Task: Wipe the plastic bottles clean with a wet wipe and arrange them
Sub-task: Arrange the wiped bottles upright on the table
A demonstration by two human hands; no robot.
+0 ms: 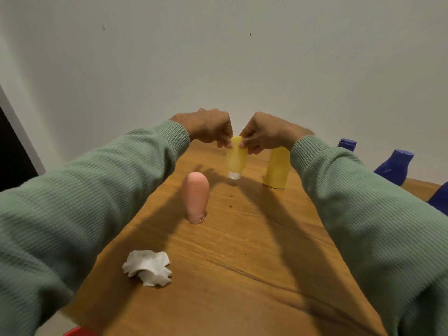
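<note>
Left hand (pixel 210 127), right hand (pixel 264 133) pinch tube (pixel 236 159), seemingly mid-table.

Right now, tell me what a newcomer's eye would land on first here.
Both hands, the left hand and the right hand, pinch the top of a small yellow bottle, cap down, at the far middle of the wooden table. A pink bottle stands nearer, left of centre, and a crumpled white wipe lies closest, unheld.

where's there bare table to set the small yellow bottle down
The table is bare between the pink bottle and the large yellow bottle, around the held small yellow bottle. A wider patch lies nearer, right of the crumpled wipe. The right edge is crowded with blue bottles.
</note>
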